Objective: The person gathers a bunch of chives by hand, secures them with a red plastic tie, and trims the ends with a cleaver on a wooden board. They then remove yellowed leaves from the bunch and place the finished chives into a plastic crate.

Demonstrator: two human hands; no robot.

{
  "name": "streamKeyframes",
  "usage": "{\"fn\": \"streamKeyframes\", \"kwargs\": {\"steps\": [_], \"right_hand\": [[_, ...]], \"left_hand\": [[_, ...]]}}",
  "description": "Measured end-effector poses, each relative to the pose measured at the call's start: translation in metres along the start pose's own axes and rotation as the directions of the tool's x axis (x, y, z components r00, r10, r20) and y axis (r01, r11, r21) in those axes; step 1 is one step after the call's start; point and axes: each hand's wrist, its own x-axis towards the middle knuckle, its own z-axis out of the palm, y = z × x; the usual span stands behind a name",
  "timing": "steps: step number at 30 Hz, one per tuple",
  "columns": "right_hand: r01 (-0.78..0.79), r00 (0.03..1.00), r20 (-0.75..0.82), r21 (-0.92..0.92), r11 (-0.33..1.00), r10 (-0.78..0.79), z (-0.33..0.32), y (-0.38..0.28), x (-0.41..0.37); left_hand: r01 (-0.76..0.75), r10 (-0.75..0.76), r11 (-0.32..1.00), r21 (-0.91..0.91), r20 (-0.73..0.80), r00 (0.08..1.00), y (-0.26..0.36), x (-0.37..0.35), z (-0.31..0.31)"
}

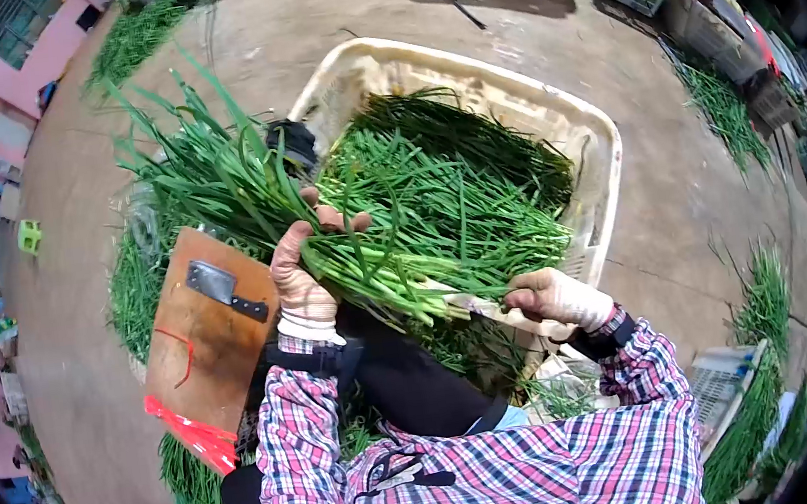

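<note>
Head view: left hand [302, 283] grip tight round green onion bunch [379, 260], right hand [558, 298] grip closed on its pale ends [476, 306].

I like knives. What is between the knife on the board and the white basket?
In the head view, the left hand, gripping a bundle of green stalks, lies between the knife and the white basket.
</note>
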Motion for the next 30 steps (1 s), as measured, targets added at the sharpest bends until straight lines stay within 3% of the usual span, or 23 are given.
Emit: {"fn": "streamKeyframes", "kwargs": {"steps": [1,2,4,5,6,7,8,9,11,12,14,16,17,18,19,20,22,24,25,27,28,29,30], "right_hand": [[0.353,0.934,0.017,-0.19,0.916,-0.356,-0.004,0.008,0.005],[0.232,0.972,-0.008,-0.119,0.965,-0.234,-0.004,0.016,0.008],[0.179,0.979,-0.036,-0.328,0.928,-0.202,-0.003,-0.005,-0.003],[0.281,0.945,-0.068,-0.323,0.904,-0.319,-0.007,0.014,0.006],[0.111,0.981,-0.118,-0.314,0.943,-0.155,-0.001,-0.011,-0.01],[0.105,0.968,-0.161,-0.437,0.893,-0.193,0.002,-0.017,-0.015],[0.159,0.957,-0.188,-0.297,0.942,-0.221,0.004,-0.012,-0.01],[0.115,0.955,-0.212,-0.375,0.92,-0.206,0.009,-0.026,-0.012],[0.192,0.96,-0.141,-0.296,0.935,-0.242,0.022,-0.028,-0.003],[0.309,0.947,-0.001,-0.28,0.909,-0.322,0.04,-0.045,-0.006],[0.41,0.911,0.314,-0.606,0.682,-0.268,0.084,-0.098,-0.023],[0.72,0.671,0.589,-0.662,0.208,-0.45,0.123,-0.143,-0.013],[0.764,0.601,0.579,-0.619,0.184,-0.551,0.134,-0.144,0.009],[0.803,0.524,0.56,-0.576,0.153,-0.642,0.146,-0.146,0.032],[0.791,0.58,0.513,-0.54,0.287,-0.633,0.165,-0.16,0.034],[0.762,0.639,0.466,-0.494,0.42,-0.612,0.189,-0.172,0.034],[0.84,0.521,0.515,-0.171,0.515,-0.68,0.232,-0.161,0.075],[0.727,0.567,0.604,-0.047,0.685,-0.56,0.274,-0.168,0.086],[0.656,0.471,0.734,0.079,0.75,-0.489,0.295,-0.153,0.134],[0.723,0.492,0.71,-0.01,0.691,-0.504,0.323,-0.16,0.125],[0.637,0.468,0.654,0.216,0.74,-0.594,0.335,-0.169,0.1],[0.542,0.511,0.646,0.27,0.796,-0.568,0.346,-0.165,0.099],[0.444,0.55,0.639,0.322,0.836,-0.538,0.354,-0.162,0.1]], "left_hand": [[-0.05,0.055,0.996,0.07,-0.065,0.996,0.013,-0.009,0.012],[-0.097,0.096,0.992,0.082,0.022,0.995,0.027,-0.01,0.003],[-0.189,0.189,0.981,0.044,-0.006,0.982,0.057,-0.027,0.018],[-0.23,0.239,0.968,0.104,-0.087,0.967,0.071,-0.04,0.031],[-0.302,0.31,0.944,0.133,-0.045,0.95,0.088,-0.048,0.029],[-0.218,0.22,0.973,0.072,-0.017,0.975,0.107,-0.057,0.024],[-0.146,0.145,0.989,0.028,0.018,0.989,0.129,-0.071,0.026],[-0.176,0.167,0.984,-0.016,-0.257,0.952,0.139,-0.087,0.035],[-0.24,0.27,0.91,0.339,-0.043,0.962,0.161,-0.107,0.003],[-0.222,0.243,0.902,0.37,-0.011,0.97,0.165,-0.12,0.004],[-0.128,0.227,0.833,0.539,-0.121,0.966,0.176,-0.155,0.01],[-0.132,0.243,0.751,0.646,-0.085,0.966,0.169,-0.181,0.021],[-0.16,0.255,0.721,0.675,-0.044,0.966,0.163,-0.194,0.023],[-0.099,0.226,0.751,0.653,-0.112,0.968,0.164,-0.203,0.02],[-0.12,0.132,0.725,0.679,0.034,0.991,0.165,-0.211,0.002],[-0.084,0.1,0.697,0.713,0.019,0.995,0.163,-0.226,0.001],[0.081,0.071,0.581,0.81,-0.15,0.986,0.152,-0.252,-0.01],[0.158,0.103,0.576,0.802,-0.262,0.959,0.139,-0.273,-0.014],[0.181,0.06,0.532,0.827,-0.25,0.966,0.134,-0.279,-0.038],[0.159,0.068,0.421,0.893,-0.206,0.976,0.131,-0.283,-0.057],[0.12,0.117,0.347,0.93,-0.17,0.978,0.13,-0.284,-0.052],[0.086,0.166,0.268,0.96,-0.134,0.977,0.128,-0.285,-0.048],[0.16,0.108,0.376,0.913,-0.215,0.971,0.129,-0.287,-0.046]]}}
